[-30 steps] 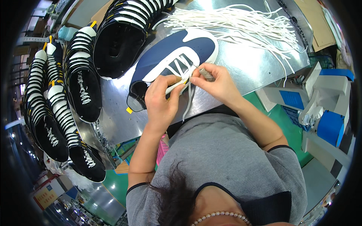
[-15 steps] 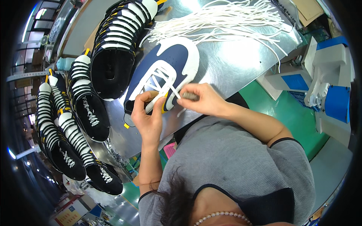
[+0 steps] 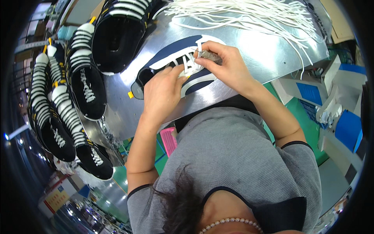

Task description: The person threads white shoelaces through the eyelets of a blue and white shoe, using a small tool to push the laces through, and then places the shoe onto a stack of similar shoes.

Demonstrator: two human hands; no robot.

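Note:
A navy and white shoe upper [image 3: 171,53] lies on the metal table with its toe toward the right. White lace [image 3: 187,62] crosses between its eyelet rows. My left hand [image 3: 163,87] grips the upper near its opening, fingers curled over the edge and the thumb by the lacing. In my right hand [image 3: 230,66] is a small tool with a worn grey-brown handle [image 3: 211,57]; a thin tip seems to point at the eyelets, too fine to make out surely. Thumb and forefinger pinch close to a strand of lace at the far eyelet row.
A pile of loose white laces [image 3: 249,15] spreads over the far side of the metal table [image 3: 128,117]. Nested stacks of black and white shoe uppers [image 3: 117,43] stand at the left, some laced. White and blue boxes [image 3: 307,91] sit at the right, beyond the table edge.
The upper has moved away from me and turned, now lying flatter. Both hands have gone farther out with it; the right hand has shifted right toward the toe end of the lacing.

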